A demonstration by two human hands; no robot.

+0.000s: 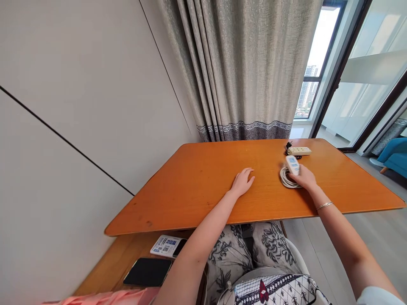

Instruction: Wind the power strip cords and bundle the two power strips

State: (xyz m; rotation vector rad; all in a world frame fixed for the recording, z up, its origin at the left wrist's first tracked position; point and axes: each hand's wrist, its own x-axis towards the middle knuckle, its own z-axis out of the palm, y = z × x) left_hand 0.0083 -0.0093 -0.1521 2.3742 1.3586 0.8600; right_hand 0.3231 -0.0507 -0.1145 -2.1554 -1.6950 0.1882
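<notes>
**White power strip [293, 164] gripped in my right hand [305, 176]**

My right thumb and fingers pinch the strip, which tilts over its coiled white cord [288, 180]; I can't tell whether it touches the table. I judge this as the handling step; moving it calls for a firm grip that keeps the coil together. Just beyond lie a cream power strip [299, 151] and a black plug [289, 145]. My left hand [243, 183] rests palm down, fingers loosely spread, holding nothing.

Under both is the orange-brown wooden tabletop [178, 182], faintly marked at its near left. Lower left, a black tablet [148, 272] lies on a wooden surface [101, 258]. Beyond hang grey-beige curtains [254, 63], beside a window [313, 76]; a blue sofa [396, 154] stands far right.
</notes>
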